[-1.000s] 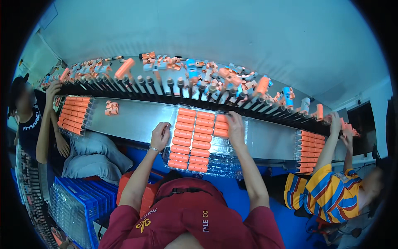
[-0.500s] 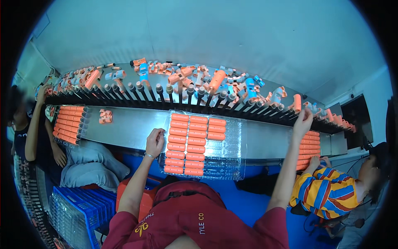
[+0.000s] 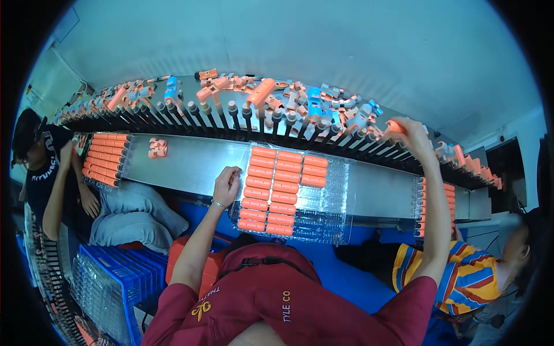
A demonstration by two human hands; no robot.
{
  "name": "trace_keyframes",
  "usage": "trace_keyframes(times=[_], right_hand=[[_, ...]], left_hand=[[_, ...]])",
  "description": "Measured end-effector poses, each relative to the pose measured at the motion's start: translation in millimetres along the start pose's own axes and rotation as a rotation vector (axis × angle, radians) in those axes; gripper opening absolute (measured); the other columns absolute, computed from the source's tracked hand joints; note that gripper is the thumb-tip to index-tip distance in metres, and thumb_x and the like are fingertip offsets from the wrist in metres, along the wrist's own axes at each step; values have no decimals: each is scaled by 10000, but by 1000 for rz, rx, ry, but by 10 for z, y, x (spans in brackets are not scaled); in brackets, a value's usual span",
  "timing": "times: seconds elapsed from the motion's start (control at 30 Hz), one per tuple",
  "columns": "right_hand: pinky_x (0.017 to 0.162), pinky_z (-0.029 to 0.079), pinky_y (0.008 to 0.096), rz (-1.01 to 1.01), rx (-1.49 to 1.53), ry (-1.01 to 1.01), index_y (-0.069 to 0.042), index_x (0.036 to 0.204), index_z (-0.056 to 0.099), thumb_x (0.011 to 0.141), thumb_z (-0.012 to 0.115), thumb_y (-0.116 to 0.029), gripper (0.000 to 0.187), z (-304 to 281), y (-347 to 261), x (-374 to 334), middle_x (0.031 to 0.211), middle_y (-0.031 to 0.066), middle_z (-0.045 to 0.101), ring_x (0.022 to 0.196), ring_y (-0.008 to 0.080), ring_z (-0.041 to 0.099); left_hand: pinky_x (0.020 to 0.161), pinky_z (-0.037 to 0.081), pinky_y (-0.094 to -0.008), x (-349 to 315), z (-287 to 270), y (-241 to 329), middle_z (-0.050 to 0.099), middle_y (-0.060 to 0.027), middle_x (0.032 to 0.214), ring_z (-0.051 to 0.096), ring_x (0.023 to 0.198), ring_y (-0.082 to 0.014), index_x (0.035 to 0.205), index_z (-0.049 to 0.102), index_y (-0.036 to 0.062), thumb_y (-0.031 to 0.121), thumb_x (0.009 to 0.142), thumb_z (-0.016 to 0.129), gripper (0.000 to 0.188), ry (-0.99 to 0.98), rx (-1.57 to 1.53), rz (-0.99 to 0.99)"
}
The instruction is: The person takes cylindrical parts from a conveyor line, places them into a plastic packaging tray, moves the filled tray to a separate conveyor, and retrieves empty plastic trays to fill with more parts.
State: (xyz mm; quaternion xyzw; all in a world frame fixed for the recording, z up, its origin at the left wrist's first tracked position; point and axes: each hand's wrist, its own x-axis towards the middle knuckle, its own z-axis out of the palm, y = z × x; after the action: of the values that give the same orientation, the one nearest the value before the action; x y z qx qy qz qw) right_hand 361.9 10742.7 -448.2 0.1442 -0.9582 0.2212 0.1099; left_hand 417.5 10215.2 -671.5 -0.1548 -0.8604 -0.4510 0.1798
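Observation:
My right hand (image 3: 411, 135) reaches over the row of dark pegs and grips an orange cylindrical shell (image 3: 395, 126) at a peg's top. The fingers partly cover that shell. My left hand (image 3: 228, 184) has its fingers curled beside the left edge of a clear plastic tray (image 3: 337, 213), with no part visible in them. Two filled columns of orange shells (image 3: 259, 180) lie in the tray, plus a few (image 3: 315, 171) at the top of a third column; the other slots there show bare plastic.
Along the pegs (image 3: 234, 115), orange and blue shells sit on some tips. Loose orange, grey and blue parts (image 3: 294, 95) are heaped behind. Co-workers sit at left and right beside filled trays (image 3: 105, 158). A blue crate (image 3: 109, 288) of clear trays stands at lower left.
My right hand has risen and now grips an orange shell at a peg. The shells on the pegs have shifted left. My left hand stays by the tray as the view shifts slightly.

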Motion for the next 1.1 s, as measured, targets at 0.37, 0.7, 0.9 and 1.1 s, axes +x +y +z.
trace_keyframes(times=[0.37, 0.7, 0.9, 1.1], right_hand=[[894, 511, 432, -192, -22, 499, -27, 1211, 621, 896, 656, -29, 317, 1034, -1140, -493, 1095, 156, 682, 1019, 335, 657], [934, 510, 417, -149, -56, 326, -45, 1168, 671, 803, 658, -19, 367, 2526, -1222, -1349, 1165, 138, 600, 1101, 337, 587], [874, 507, 419, 47, 203, 427, -38, 1140, 675, 877, 601, 9, 277, 2273, -1062, -1303, 1058, 163, 614, 955, 347, 606], [740, 464, 301, 458, 289, 1163, -20, 1218, 576, 968, 569, -76, 256, 845, 57, -908, 1002, 68, 552, 841, 169, 531]], left_hand=[[591, 445, -290, -76, -111, -81, 578, -104, 831, 539, 642, -170, 1058, 629, -4, 29, 936, 556, 146, 1, -1, -22], [665, 492, -339, -36, -71, -53, 623, -145, 876, 616, 729, -250, 1054, 624, -10, 14, 926, 552, 149, 19, 28, 52], [635, 467, -320, -30, -58, 0, 587, -125, 834, 569, 682, -219, 1037, 629, -13, 17, 924, 559, 136, -2, 27, 37], [593, 435, -295, -26, -44, 41, 569, -102, 817, 529, 642, -179, 1043, 626, -13, 21, 932, 561, 132, -10, 2, 37]])
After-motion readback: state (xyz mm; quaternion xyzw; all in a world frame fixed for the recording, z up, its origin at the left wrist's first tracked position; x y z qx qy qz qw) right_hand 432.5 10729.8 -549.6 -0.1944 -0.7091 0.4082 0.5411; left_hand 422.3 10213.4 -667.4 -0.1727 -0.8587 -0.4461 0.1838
